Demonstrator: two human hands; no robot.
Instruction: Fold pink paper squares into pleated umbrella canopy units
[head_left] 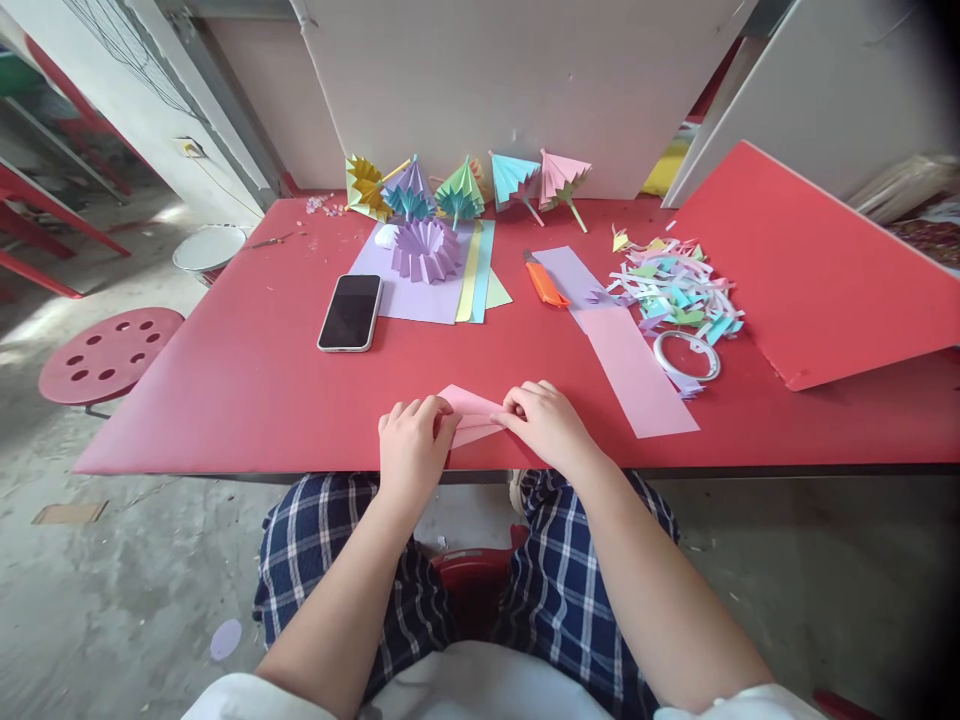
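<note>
A piece of pink paper (466, 402) with creases across it is held near the table's front edge. My left hand (414, 437) pinches its left side between thumb and fingers. On the opposite side, my right hand (545, 425) is closed on the paper's right corner. Part of the sheet is hidden behind the fingers. A longer pink paper strip (637, 375) lies flat to the right of my right hand, overlapping a purple strip (566, 272). An orange utility knife (546, 284) rests beside these strips.
Behind the hands are a phone (350, 313), stacked coloured sheets (420, 295) and a pleated purple paper ring (425, 251). Several paper umbrellas (515, 182) stand along the wall. Paper scraps (679, 285), a tape roll (686, 356) and a tilted red board (847, 275) are at right.
</note>
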